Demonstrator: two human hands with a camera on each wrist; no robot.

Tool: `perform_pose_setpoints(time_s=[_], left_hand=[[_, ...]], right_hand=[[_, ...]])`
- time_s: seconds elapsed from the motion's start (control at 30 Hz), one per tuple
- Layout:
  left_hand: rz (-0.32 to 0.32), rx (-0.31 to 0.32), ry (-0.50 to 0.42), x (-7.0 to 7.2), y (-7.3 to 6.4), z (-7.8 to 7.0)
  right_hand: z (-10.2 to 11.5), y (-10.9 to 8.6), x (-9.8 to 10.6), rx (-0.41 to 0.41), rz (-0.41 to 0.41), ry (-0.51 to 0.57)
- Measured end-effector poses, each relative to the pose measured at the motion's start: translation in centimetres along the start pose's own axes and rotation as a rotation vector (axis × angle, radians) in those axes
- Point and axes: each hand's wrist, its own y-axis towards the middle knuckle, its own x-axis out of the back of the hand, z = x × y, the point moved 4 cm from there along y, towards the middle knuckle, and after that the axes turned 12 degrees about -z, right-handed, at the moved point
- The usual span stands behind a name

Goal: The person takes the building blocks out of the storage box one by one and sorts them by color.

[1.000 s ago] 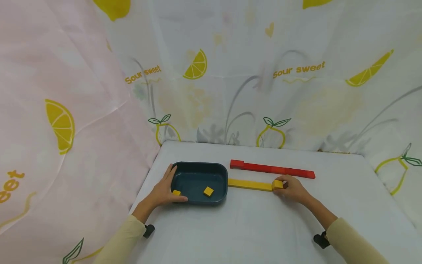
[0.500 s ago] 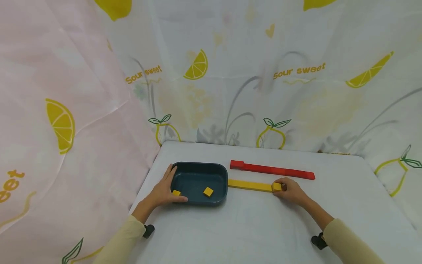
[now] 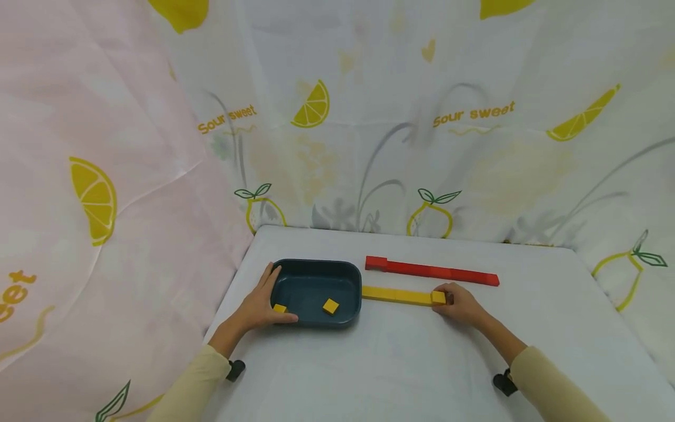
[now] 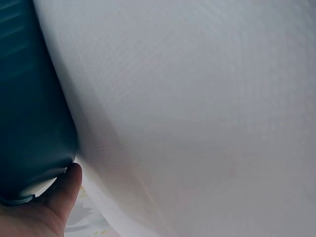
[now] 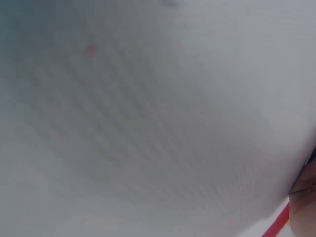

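A dark teal rectangular tray [image 3: 303, 293] sits on the white table, its left end held by my left hand [image 3: 257, 306] with the thumb along the near rim. Inside lie two yellow blocks, one [image 3: 330, 306] toward the right and one [image 3: 280, 308] partly hidden near the thumb. From the tray's right side runs a straight row of yellow blocks [image 3: 396, 295]. At that row's right end, my right hand [image 3: 463, 305] pinches a yellow block [image 3: 438, 298]. The left wrist view shows the thumb [image 4: 66, 190] against the tray's outer side; the right wrist view catches only part of a hand [image 5: 303, 212].
Behind the yellow row lies a longer row of red blocks [image 3: 422, 269], its left-end block [image 3: 376, 263] standing taller. A cloth backdrop [image 3: 369, 146] with lemon prints rises at the table's back edge.
My right hand has moved slightly left and lowered its yellow block against the end of the yellow row. The left hand and the tray stay in place.
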Motion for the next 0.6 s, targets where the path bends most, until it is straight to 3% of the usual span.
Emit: perform_pose_setpoints(time_s=[0.3, 0.6], left_hand=[[-0.003, -0.01, 0.014, 0.16, 0.11, 0.05], [0.009, -0.002, 0.015, 0.04, 0.03, 0.06]], right_hand=[[0.14, 0.32, 0.18, 0.026, 0.002, -0.007], [-0.11, 0.21, -0.09, -0.012, 0.013, 0.004]])
